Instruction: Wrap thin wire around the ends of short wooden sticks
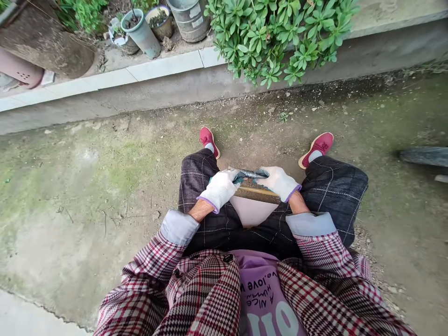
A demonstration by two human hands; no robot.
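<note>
Between the knees of the seated person, a thin grey metal piece [249,173] lies crosswise, held at both ends. The left hand [220,189], in a white glove with dark coated fingertips, is closed around its left end. The right hand [278,182], gloved the same way, pinches its right end between fingers and thumb. What kind of tool the piece is cannot be told.

The piece sits along the far edge of a brown slab [255,192] that runs from one hand to the other; whether the two touch cannot be told. The slab's near edge rests on a pale seat [250,212] that shows between the dark checked trousers [199,179].

Beyond the hands, two red shoes [209,140] stand on bare, partly mossy ground [105,186]. Further out, a concrete curb [157,70] crosses the view, with a leafy green plant [276,37] spilling over it and several pots [142,30] standing behind it. A dark object [425,156] juts in at the right edge.
</note>
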